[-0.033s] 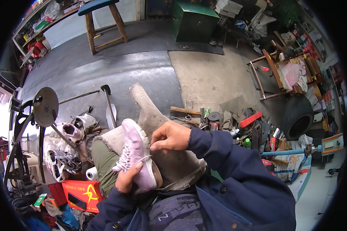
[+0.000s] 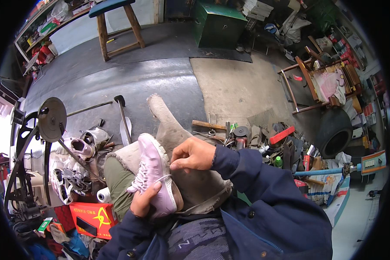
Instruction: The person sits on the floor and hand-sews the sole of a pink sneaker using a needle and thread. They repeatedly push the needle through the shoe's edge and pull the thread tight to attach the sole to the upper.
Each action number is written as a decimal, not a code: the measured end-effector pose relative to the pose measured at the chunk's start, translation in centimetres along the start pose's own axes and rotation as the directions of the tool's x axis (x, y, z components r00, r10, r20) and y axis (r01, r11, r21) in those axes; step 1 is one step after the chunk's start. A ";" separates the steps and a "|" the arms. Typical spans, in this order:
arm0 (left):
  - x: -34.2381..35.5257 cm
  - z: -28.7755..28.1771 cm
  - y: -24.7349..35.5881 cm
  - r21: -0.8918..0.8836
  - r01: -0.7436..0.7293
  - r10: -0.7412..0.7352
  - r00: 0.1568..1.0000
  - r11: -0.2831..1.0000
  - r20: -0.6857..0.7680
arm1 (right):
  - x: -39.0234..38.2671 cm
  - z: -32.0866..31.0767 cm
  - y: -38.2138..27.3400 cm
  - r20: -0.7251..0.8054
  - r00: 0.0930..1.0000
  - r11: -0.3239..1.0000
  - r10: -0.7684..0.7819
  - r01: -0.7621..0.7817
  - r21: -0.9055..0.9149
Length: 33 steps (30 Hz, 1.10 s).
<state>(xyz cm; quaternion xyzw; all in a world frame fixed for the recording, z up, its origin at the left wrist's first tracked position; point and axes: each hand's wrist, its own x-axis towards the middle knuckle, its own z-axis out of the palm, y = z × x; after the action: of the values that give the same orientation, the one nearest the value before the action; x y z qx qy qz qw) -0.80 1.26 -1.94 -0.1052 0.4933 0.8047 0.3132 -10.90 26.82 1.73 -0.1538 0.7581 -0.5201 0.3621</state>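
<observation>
A pale purple sneaker [image 2: 153,162] with white laces and a white sole lies on its side over my lap, toe pointing away. My left hand [image 2: 144,200] is closed round its heel end, the thumb pressed on the upper near the ankle opening. A short white cord [image 2: 162,178] crosses the shoe's side to the edge of the sole. Just right of the sole, my right hand [image 2: 194,154] is closed, thumb and forefinger together; what they pinch, if anything, I cannot make out. Under the shoe and hand lies a worn grey-brown cloth [image 2: 190,182] with frayed edges.
A black machine with a round wheel [image 2: 52,120] stands at the left, beside other shoes [image 2: 81,148] and a red box [image 2: 91,220]. Tools, including a wooden-handled hammer [image 2: 209,125], lie beyond my right hand. Farther off are a stool [image 2: 117,32] and a green chest [image 2: 221,28].
</observation>
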 end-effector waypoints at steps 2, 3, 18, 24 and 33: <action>-0.2 -0.1 -0.2 0.004 -0.040 0.040 0.999 0.999 0.007 | -0.6 0.6 0.0 -0.044 0.998 0.999 -0.039 0.040 0.031; -0.5 0.0 -0.4 0.011 -0.079 0.079 0.997 0.997 0.005 | -0.9 0.8 -0.1 -0.064 0.996 0.998 -0.066 0.067 0.011; -3.1 3.0 -0.6 0.468 -0.460 0.508 0.861 0.755 0.028 | -2.0 3.9 -2.6 -0.308 0.926 0.892 -0.217 0.060 -0.447; -1.7 3.0 -0.4 0.534 -0.467 0.490 0.865 0.705 0.109 | -1.1 4.1 -1.2 -0.411 0.884 0.791 -0.222 -0.083 -0.606; -1.2 2.9 -0.8 0.473 -0.503 0.519 0.848 0.723 0.107 | -1.3 3.4 -0.3 -0.425 0.902 0.711 -0.076 -0.250 -0.658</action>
<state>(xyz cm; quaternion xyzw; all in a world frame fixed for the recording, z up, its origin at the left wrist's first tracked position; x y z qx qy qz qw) 1.03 3.50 -0.54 0.1033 0.6932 0.7079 0.0875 -7.66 25.22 1.91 -0.1259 0.9636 -0.1975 0.1289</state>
